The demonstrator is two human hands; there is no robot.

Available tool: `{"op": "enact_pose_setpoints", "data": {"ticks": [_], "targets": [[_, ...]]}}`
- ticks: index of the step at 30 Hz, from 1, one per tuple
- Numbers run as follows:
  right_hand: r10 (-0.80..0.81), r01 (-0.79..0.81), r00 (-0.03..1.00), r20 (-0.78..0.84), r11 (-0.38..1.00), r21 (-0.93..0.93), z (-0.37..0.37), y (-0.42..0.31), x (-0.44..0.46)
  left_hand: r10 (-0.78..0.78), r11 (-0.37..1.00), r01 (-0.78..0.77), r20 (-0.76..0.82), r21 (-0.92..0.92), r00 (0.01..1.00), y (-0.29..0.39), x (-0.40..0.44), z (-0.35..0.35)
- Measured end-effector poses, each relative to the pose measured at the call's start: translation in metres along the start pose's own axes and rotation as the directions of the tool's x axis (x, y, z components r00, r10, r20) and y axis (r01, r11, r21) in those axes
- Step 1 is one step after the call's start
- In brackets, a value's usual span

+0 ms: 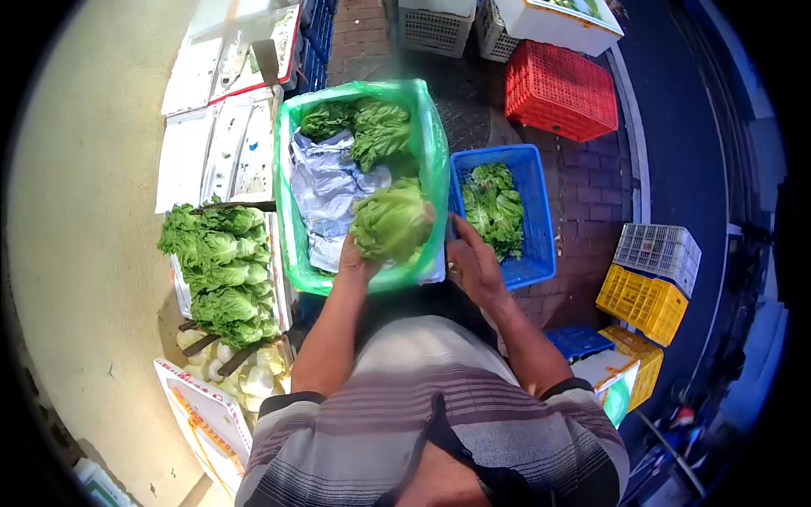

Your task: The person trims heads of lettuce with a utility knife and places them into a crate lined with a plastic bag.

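My left hand [359, 258] is closed on a head of lettuce [390, 221], its cut stem end facing right. That lettuce is over the near part of a white foam box lined with a green plastic bag [435, 135]. Inside the box, more lettuce heads [380, 131] lie at the far end beside crumpled printed paper [325, 182]. My right hand [477, 262] is just outside the box's right edge, fingers curled; whatever they hold is hidden. Close to it on the right, a blue plastic basket [532, 215] contains loose green leaves [492, 207].
Stacked lettuce [224, 270] lies at left, above cabbages [258, 372] in a carton. White foam trays [182, 160] stand at the far left. A red crate [562, 91] is upturned at far right; grey [657, 256] and yellow crates [644, 302] are stacked at right on brick paving.
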State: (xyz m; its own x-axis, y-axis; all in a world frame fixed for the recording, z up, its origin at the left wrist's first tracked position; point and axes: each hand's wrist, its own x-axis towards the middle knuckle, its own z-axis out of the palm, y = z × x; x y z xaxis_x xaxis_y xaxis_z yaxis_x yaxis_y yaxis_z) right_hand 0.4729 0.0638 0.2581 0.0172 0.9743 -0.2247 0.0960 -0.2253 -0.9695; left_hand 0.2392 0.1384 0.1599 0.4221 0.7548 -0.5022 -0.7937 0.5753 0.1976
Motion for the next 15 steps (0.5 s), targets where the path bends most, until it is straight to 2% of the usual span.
{"op": "enact_pose_setpoints", "data": {"ticks": [2, 6, 9, 13, 15], "targets": [[-0.099, 0.103, 0.995, 0.028, 0.976, -0.194, -0.004, -0.027, 0.012, -0.033, 0.998, 0.034, 0.017, -0.047, 0.999, -0.007, 0.002, 0.011], [-0.225, 0.241, 0.969, 0.106, 0.952, -0.190, -0.018, -0.034, 0.020, -0.083, 0.995, 0.084, 0.025, -0.047, 0.996, -0.019, 0.002, 0.026], [-0.232, 0.255, 0.965, 0.122, 0.940, -0.225, -0.029, -0.032, 0.021, -0.098, 0.991, 0.105, 0.092, -0.077, 0.991, -0.026, 0.003, 0.022], [-0.131, 0.161, 0.981, 0.140, 0.961, -0.225, -0.041, -0.035, 0.018, -0.111, 0.992, 0.116, 0.094, -0.052, 0.989, -0.035, 0.006, 0.033], [-0.125, 0.155, 0.982, 0.140, 0.962, -0.224, -0.045, -0.031, 0.016, -0.115, 0.992, 0.116, 0.029, -0.042, 0.993, -0.040, 0.009, 0.033]]}}
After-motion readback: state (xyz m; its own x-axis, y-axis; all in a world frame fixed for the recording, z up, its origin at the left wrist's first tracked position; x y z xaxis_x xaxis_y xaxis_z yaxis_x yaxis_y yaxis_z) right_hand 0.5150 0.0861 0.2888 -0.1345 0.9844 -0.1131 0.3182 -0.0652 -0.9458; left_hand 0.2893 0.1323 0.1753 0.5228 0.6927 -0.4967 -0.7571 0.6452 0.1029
